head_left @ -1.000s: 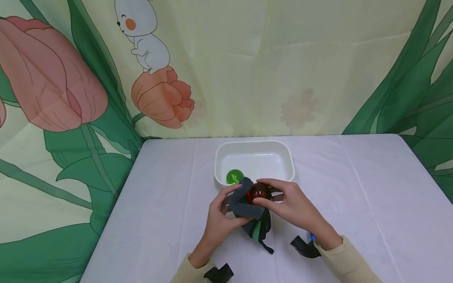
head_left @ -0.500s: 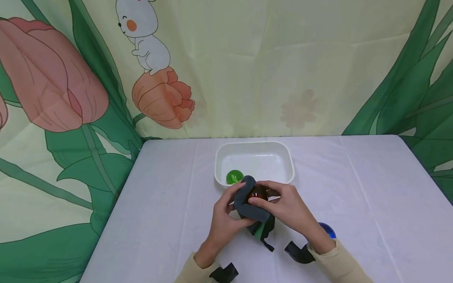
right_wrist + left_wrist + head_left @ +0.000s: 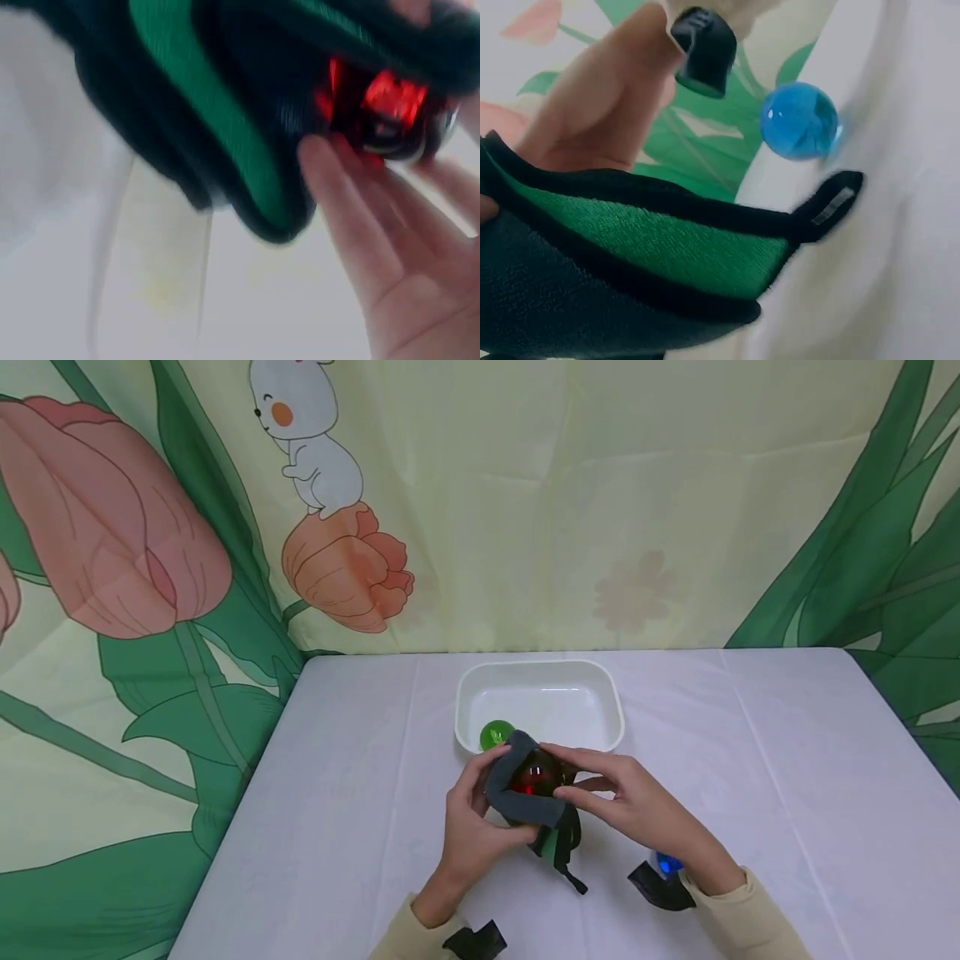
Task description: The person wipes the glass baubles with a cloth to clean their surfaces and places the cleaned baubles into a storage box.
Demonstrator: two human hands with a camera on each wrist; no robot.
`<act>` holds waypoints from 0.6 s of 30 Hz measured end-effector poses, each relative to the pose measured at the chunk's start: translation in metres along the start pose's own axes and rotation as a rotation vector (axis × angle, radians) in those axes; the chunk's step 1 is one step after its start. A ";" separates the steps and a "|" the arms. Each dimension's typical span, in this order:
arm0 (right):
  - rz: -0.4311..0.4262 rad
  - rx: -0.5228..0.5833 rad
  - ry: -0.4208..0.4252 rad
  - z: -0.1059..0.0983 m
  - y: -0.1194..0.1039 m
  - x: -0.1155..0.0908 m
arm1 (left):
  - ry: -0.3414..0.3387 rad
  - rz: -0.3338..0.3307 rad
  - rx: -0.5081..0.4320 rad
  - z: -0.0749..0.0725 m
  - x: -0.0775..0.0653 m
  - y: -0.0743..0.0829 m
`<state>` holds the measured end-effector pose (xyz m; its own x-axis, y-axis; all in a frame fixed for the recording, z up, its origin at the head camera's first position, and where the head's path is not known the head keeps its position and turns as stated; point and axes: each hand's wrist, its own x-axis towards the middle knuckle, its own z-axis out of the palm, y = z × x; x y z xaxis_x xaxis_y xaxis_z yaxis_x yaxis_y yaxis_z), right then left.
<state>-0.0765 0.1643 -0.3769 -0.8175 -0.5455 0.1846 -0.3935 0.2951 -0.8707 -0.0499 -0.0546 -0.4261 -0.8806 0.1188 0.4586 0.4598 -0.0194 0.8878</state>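
My left hand (image 3: pixel 480 831) grips a folded cleaning cloth (image 3: pixel 528 806), dark grey-blue on one face and green on the other, with black edging and a hanging loop. The cloth wraps the left and near sides of a clear red ball (image 3: pixel 538 772). My right hand (image 3: pixel 630 797) holds the ball from its right side, thumb in front and fingers behind. In the right wrist view the ball (image 3: pixel 394 112) shows between the cloth (image 3: pixel 217 112) and my fingers. The left wrist view shows the cloth's green fold (image 3: pixel 667 236) and loop (image 3: pixel 832 206).
A white rectangular tray (image 3: pixel 615 718) stands just beyond the hands, with a green ball (image 3: pixel 495 734) in its near left corner. On the table by my right wrist lies a blue ball (image 3: pixel 667 863), partly hidden. A printed curtain (image 3: pixel 510 527) hangs behind the white-covered table (image 3: pixel 750 760).
The cloth and ball shifted right, then back left, the cloth moving round the ball. My right thumb has slid from the ball's front toward its right side, leaving more red showing.
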 end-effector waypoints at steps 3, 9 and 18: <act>-0.077 0.000 0.026 -0.004 0.004 -0.002 | -0.012 -0.022 -0.020 0.001 0.000 0.004; -0.222 -0.090 0.071 -0.006 0.009 -0.004 | -0.009 -0.030 -0.037 0.001 0.003 0.007; -0.263 -0.019 0.040 0.001 0.015 -0.002 | -0.018 -0.081 -0.075 -0.004 0.002 0.003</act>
<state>-0.0806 0.1685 -0.3908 -0.7015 -0.5745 0.4218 -0.6024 0.1616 -0.7817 -0.0505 -0.0588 -0.4225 -0.9119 0.1404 0.3856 0.3771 -0.0835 0.9224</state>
